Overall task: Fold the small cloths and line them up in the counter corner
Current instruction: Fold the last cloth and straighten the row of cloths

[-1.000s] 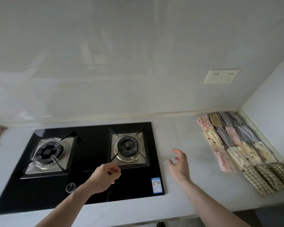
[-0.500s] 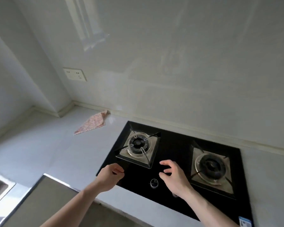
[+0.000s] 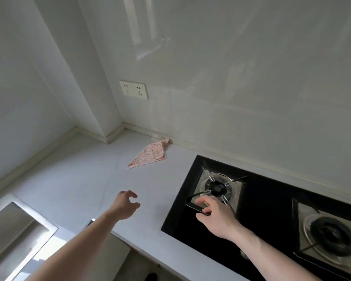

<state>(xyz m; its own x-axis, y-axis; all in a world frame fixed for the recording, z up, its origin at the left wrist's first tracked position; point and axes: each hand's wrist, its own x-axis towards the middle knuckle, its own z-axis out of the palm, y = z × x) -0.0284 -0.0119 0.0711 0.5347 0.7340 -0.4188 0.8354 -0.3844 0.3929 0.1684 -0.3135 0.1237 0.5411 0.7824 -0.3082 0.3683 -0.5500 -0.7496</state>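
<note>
Your left hand [image 3: 124,206] reaches out over the pale worktop [image 3: 73,179], fingers loosely curled and spread; its grip is slack and has hold of nothing. Your right hand [image 3: 216,217] is over the near left corner of the black hob [image 3: 272,209]; its grip has closed round a dark phone [image 3: 197,205], fingers over the top edge, thumb below.

One small cloth [image 3: 150,155], pink with small dots, lies flat on the worktop at the far side, folded to a rough triangle. Its far tip touches the upstand at the foot of the wall. It sits left of the hob and well apart from both hands.

The left burner [image 3: 218,186] lies just beyond the right hand; the right burner [image 3: 330,236] is near the right edge. A steel sink [image 3: 14,226] occupies the near left. A double socket [image 3: 133,89] is on the wall above the cloth.
</note>
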